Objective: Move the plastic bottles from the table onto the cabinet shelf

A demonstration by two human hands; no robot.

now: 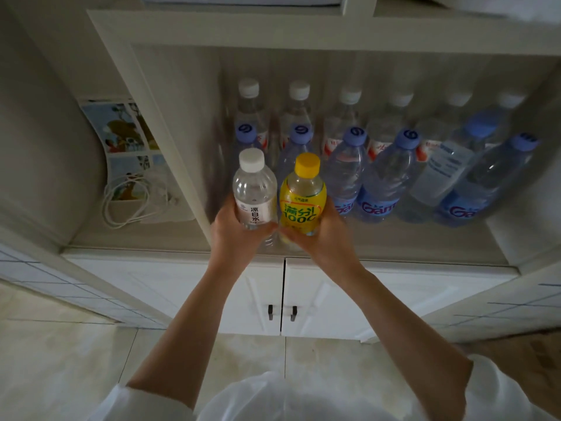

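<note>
My left hand (233, 235) grips a clear bottle with a white cap (254, 189) around its lower body. My right hand (321, 238) grips a yellow-labelled bottle with a yellow cap (303, 197) the same way. Both bottles stand upright side by side at the front left of the cabinet shelf (394, 238); whether their bases touch it is hidden by my hands. Behind them stand blue-capped bottles (382, 177) in a row, and white-capped clear bottles (299, 110) line the back wall.
A white partition (170, 153) bounds the shelf on the left; beyond it lie a coiled white cable (127, 205) and picture cards (124, 129). Two white cabinet doors with dark handles (282, 312) sit below the shelf. The floor is pale tile (76, 360).
</note>
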